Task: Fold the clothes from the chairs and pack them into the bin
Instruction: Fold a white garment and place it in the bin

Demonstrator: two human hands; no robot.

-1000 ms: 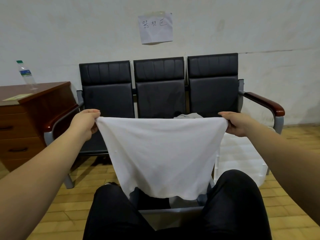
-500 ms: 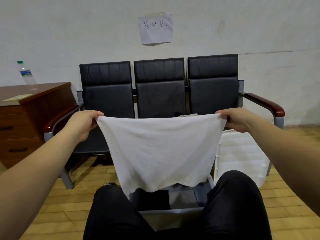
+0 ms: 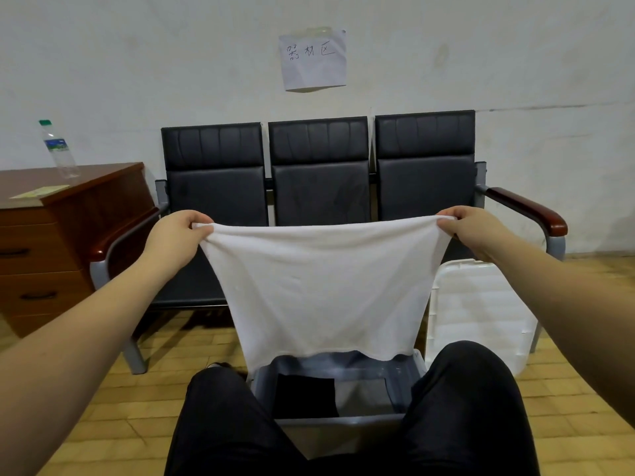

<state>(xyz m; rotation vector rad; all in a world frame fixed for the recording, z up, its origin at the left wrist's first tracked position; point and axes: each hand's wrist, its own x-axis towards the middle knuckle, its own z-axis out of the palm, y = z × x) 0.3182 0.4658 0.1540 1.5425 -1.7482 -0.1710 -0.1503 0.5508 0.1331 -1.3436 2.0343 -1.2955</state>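
White cloth (image 3: 323,290) is pinched at its two top corners, left hand (image 3: 173,237) and right hand (image 3: 476,228) each curled tight on the fabric, holding it spread and hanging. Its lower edge hangs above the grey bin (image 3: 343,389) between the knees; a dark item, possibly folded clothing (image 3: 305,395), lies inside. Black chairs (image 3: 319,173) stand behind.

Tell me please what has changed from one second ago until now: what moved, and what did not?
The white cloth was lifted: its lower edge rose, uncovering the grey bin with a black folded garment inside. The grey garment that peeked over the cloth's top edge is now hidden behind it. Unchanged: the left hand and right hand keep their grip on the top corners, cloth stretched between them; chairs and white lid did not move.
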